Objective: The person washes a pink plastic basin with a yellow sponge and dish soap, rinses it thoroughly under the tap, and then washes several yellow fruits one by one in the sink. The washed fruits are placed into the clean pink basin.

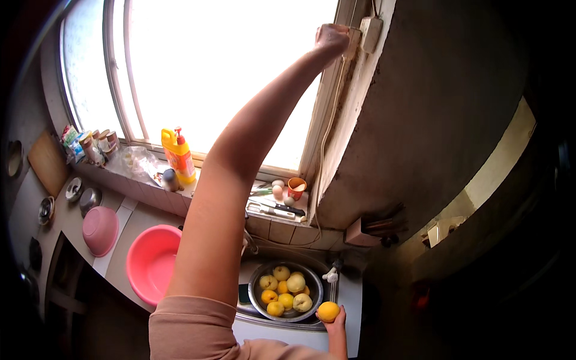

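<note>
A person stretches the left arm up and across a bright kitchen window, the left hand ending at the right side of the window frame, close by a pale wall box. Its fingers are curled inward, the back of the hand toward the viewer; whether they grip anything there cannot be told. Below, the right hand cradles a round yellow fruit from underneath, its fingers parted only as far as the fruit's width and bent around the lower side, the thumb up along the right. The held fruit sits just outside the right rim of a metal bowl, where more fruit, some deep yellow, such as one near the middle, some paler, such as one at the lower right, lies piled at the sink. To the left, partly behind the raised arm, a bright pink basin stands on the worktop near a smaller pink bowl. On the ledge under the window, a yellow bottle with a red pump stands left of the arm; a black-handled knife lies to the right.
</note>
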